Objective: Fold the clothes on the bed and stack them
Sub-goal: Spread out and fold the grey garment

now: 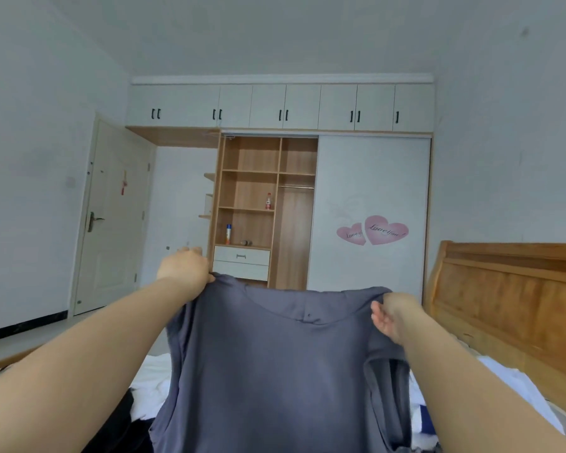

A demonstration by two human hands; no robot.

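Note:
A grey-blue shirt (268,371) hangs spread in front of me, neckline up, held in the air by both shoulders. My left hand (185,268) grips its left shoulder, the fingers curled over the fabric's top edge. My right hand (389,317) pinches the right shoulder, a little lower than the left. A sleeve opening hangs below my right forearm. Under the shirt lie other clothes on the bed: white fabric (151,380), a dark garment (125,423) at lower left, and white and blue cloth (420,416) at right.
A wooden headboard (510,295) stands at the right. Straight ahead is a wardrobe with open shelves (252,204) holding bottles, and a white sliding door with pink hearts (373,230). A closed room door (111,217) is at the left.

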